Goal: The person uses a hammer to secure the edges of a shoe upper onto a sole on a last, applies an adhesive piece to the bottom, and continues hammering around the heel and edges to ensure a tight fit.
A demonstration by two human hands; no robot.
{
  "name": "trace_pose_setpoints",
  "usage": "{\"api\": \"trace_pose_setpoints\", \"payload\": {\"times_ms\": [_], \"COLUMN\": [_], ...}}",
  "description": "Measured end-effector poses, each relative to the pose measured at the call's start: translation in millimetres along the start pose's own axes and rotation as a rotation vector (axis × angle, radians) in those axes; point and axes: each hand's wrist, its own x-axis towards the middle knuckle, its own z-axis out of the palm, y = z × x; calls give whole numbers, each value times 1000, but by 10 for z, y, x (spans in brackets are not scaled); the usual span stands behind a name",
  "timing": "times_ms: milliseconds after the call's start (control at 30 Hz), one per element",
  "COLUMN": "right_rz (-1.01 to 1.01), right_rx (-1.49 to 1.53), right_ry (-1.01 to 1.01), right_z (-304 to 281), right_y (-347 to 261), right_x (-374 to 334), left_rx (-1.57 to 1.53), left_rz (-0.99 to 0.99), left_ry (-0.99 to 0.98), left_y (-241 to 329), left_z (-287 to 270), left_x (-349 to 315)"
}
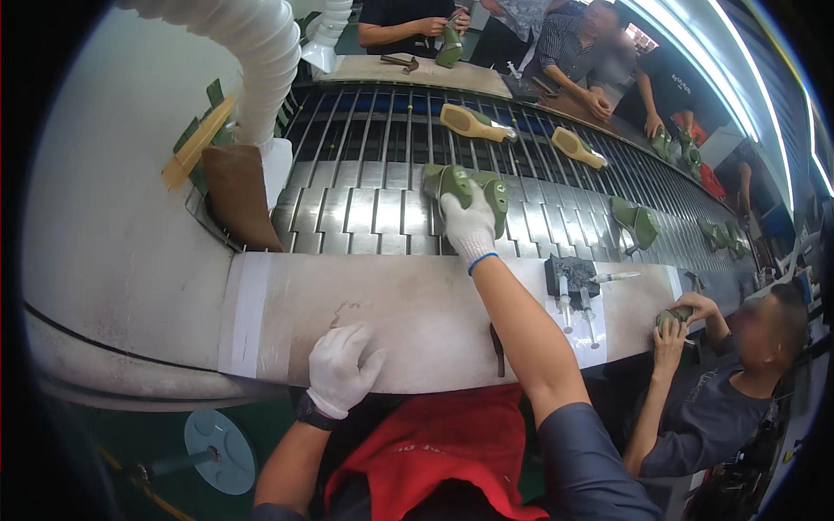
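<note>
My right hand [469, 224] wears a white glove with a blue cuff band. It reaches over the metal slat conveyor [330, 208] and grips a pair of green shoes [448, 183], its fingers closed between and around them. The glove covers part of the pair. My left hand [343, 365], gloved in white too, rests loosely bent on the pale work board [417, 321] with its thumb apart and nothing in it. A dark-handled tool [497, 350] lies beside my right forearm, partly hidden.
A dark block [569, 273] with several syringes [589, 317] sits on the board. Two tan-soled shoes [473, 122] lie on the far rods; more green shoes [636, 223] stand farther right. A white hose [261, 78] hangs at left. A co-worker [721, 382] handles a shoe at right; others work opposite.
</note>
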Motion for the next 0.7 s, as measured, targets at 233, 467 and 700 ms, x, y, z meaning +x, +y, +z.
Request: {"api": "trace_pose_setpoints", "payload": {"times_ms": [233,467,700], "right_rz": [27,-193,-222], "right_rx": [-55,-162,-40], "right_ry": [-113,-170,-195], "right_z": [27,-629,-771], "right_y": [128,404,470], "right_x": [-124,-902,-992], "left_rx": [4,42,87], "left_rz": [15,31,-41], "left_ry": [-12,17,-13], "left_y": [34,52,98], "left_z": [21,78,132], "left_x": [-2,-14,-23]}}
